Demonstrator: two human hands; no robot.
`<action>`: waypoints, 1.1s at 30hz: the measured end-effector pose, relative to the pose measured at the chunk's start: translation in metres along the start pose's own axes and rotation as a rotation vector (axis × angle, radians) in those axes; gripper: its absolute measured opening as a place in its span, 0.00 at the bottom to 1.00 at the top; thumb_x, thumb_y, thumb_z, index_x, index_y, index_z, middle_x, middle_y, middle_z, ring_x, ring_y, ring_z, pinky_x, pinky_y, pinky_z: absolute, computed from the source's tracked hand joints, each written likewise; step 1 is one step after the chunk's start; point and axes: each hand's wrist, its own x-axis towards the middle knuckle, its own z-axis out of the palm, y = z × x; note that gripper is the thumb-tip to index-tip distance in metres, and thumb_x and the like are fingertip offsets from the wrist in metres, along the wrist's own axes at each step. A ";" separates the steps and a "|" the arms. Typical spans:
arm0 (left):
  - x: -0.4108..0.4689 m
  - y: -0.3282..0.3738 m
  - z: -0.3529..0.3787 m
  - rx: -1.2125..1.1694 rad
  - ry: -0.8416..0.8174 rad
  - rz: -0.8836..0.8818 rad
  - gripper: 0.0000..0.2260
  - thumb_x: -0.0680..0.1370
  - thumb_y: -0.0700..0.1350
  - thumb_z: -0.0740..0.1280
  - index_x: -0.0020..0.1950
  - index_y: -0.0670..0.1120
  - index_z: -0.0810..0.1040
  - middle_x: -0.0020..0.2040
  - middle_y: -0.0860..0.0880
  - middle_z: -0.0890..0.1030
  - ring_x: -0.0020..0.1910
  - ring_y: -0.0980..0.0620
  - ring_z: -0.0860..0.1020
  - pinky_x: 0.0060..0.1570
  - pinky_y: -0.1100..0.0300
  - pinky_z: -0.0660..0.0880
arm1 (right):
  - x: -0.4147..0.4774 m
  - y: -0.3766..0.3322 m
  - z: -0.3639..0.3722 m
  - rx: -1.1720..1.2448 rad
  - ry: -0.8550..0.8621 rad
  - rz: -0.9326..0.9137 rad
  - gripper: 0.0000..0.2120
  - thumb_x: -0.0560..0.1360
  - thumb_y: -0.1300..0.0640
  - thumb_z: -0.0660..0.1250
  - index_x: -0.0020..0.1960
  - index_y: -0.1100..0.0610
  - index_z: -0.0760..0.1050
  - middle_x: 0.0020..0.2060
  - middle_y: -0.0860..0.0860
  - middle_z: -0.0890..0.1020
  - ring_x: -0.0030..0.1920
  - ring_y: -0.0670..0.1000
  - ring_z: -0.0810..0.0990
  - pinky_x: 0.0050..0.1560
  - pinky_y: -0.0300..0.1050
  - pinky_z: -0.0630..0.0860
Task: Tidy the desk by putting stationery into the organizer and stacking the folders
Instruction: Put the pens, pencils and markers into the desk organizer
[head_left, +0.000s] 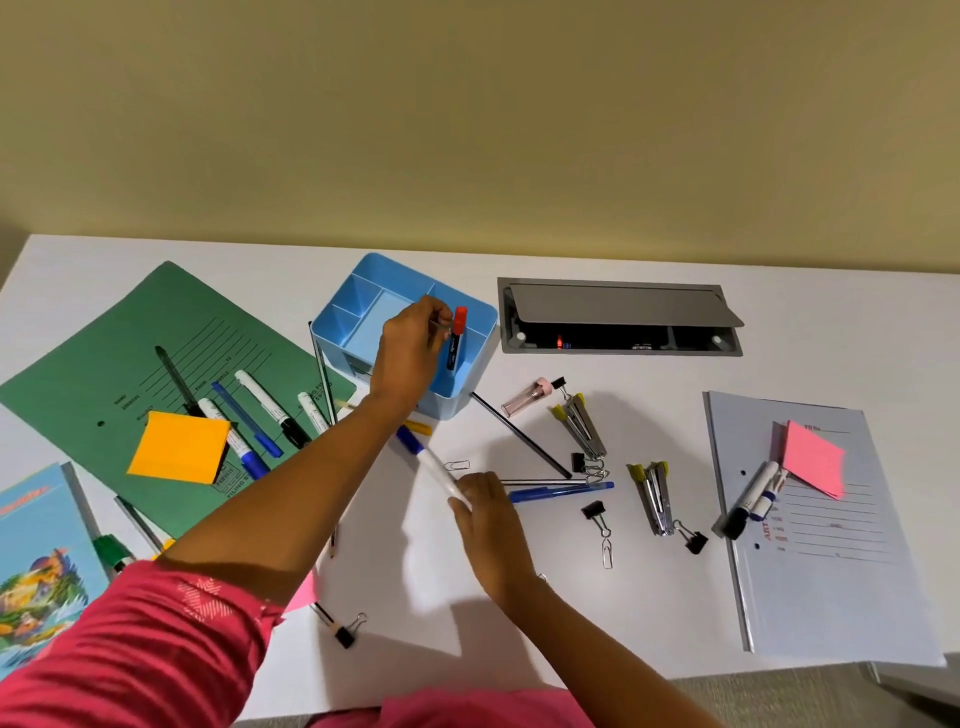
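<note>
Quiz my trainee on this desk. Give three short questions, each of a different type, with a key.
1. True or false: the red-capped marker stands in the blue organizer.
2. Fill the gap: the right hand grips a white marker whose cap is ____.
3. Choose one: the orange sticky pad is A) on the green folder; B) in the blue organizer; C) in the right hand.

Key: 1 true; 2 blue; 3 A.
</note>
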 end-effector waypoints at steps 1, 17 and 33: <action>-0.001 0.000 -0.003 -0.008 0.007 0.009 0.08 0.76 0.37 0.67 0.55 0.42 0.76 0.49 0.45 0.81 0.47 0.50 0.79 0.47 0.64 0.74 | -0.002 0.003 -0.007 0.048 0.056 0.011 0.09 0.79 0.58 0.62 0.56 0.62 0.74 0.50 0.55 0.75 0.47 0.50 0.75 0.44 0.32 0.69; -0.056 0.048 -0.012 -0.502 0.113 -0.107 0.11 0.76 0.42 0.68 0.56 0.52 0.74 0.47 0.67 0.77 0.46 0.73 0.77 0.45 0.80 0.70 | 0.079 -0.035 -0.056 0.258 0.333 -0.079 0.06 0.77 0.64 0.64 0.51 0.65 0.76 0.44 0.59 0.81 0.45 0.55 0.78 0.44 0.31 0.71; -0.024 0.018 0.014 -0.164 0.052 -0.107 0.09 0.76 0.40 0.68 0.55 0.40 0.75 0.51 0.43 0.80 0.50 0.48 0.78 0.49 0.63 0.72 | -0.007 0.080 -0.067 0.233 0.561 0.392 0.08 0.75 0.68 0.66 0.52 0.59 0.76 0.46 0.52 0.78 0.41 0.50 0.77 0.44 0.41 0.78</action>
